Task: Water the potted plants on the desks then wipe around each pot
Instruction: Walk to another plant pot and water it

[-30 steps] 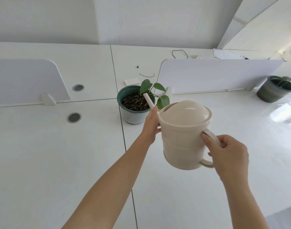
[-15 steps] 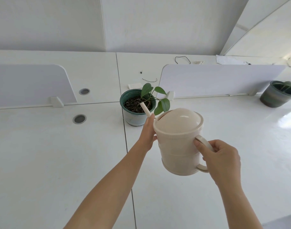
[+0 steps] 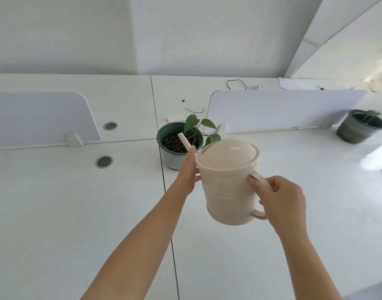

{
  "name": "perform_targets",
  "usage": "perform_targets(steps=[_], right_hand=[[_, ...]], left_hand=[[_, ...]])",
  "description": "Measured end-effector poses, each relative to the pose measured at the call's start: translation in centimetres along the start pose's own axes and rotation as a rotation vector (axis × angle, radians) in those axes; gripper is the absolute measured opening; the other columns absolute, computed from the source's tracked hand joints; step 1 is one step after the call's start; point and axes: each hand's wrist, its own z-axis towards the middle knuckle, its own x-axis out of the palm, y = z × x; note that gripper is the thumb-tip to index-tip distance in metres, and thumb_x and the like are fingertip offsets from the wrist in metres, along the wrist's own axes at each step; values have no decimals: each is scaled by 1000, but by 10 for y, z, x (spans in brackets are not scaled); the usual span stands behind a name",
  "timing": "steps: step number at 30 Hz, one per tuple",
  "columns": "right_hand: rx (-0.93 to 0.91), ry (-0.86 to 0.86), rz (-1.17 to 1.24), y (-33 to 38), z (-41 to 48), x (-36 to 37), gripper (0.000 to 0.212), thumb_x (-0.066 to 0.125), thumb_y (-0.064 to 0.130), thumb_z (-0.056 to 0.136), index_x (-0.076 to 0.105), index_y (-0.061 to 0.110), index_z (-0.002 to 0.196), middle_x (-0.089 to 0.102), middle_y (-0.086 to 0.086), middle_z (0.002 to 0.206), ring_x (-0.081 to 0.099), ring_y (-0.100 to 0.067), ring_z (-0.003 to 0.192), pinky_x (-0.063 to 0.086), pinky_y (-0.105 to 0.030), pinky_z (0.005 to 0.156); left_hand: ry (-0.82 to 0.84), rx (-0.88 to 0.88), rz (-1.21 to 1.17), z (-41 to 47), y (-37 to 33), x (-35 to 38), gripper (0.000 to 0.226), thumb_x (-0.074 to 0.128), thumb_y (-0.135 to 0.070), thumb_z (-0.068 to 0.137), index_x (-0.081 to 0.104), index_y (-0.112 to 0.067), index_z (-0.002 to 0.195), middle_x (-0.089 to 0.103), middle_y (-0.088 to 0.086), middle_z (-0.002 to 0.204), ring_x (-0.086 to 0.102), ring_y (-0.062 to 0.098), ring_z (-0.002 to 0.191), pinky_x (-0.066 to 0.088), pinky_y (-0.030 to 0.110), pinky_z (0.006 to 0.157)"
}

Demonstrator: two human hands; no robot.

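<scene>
A cream watering can (image 3: 229, 185) with a domed lid hangs above the white desk (image 3: 77, 213). My right hand (image 3: 281, 200) grips its handle. My left hand (image 3: 189, 172) presses against the can's front at the base of the spout. The thin spout (image 3: 184, 141) points up-left, its tip over the dark soil of a green pot (image 3: 172, 156) holding a small leafy plant (image 3: 198, 128). No water stream is visible. A second dark pot (image 3: 356, 131) with a plant stands at the far right.
Two white divider panels (image 3: 40, 118) (image 3: 283, 109) stand across the desks behind the pots. Two round cable grommets (image 3: 104, 161) sit at the left. A folded white paper (image 3: 176, 118), a loose wire and papers lie on the far desk.
The can has tilted a little further, and its spout tip has come over the soil of the green pot. The view has lifted slightly. Both hands keep their hold.
</scene>
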Motion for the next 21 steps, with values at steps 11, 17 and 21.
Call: perform_targets(steps=[11, 17, 21], right_hand=[[26, -57, -36, -13, -6, -17, 24, 65, 31, 79, 56, 16, 63, 60, 4, 63, 63, -32, 75, 44, -37, 67], [-1, -101, -48, -12, -6, -22, 25, 63, 32, 81, 55, 16, 63, 59, 4, 62, 63, -32, 74, 42, -35, 66], [-10, -95, -43, -11, -6, -22, 25, 63, 31, 81, 54, 17, 62, 58, 6, 62, 64, -32, 73, 41, -34, 64]], left_hand=[[77, -57, 12, -1, 24, 17, 49, 25, -50, 95, 49, -16, 122, 61, 9, 117, 58, 25, 102, 47, 44, 90], [117, -56, 18, -4, 13, 33, 40, 25, -47, 96, 49, -19, 113, 61, 6, 108, 57, 24, 97, 49, 41, 84], [106, -48, 17, -4, 9, 34, 44, 28, -49, 95, 50, -16, 113, 60, 8, 105, 58, 25, 93, 51, 36, 73]])
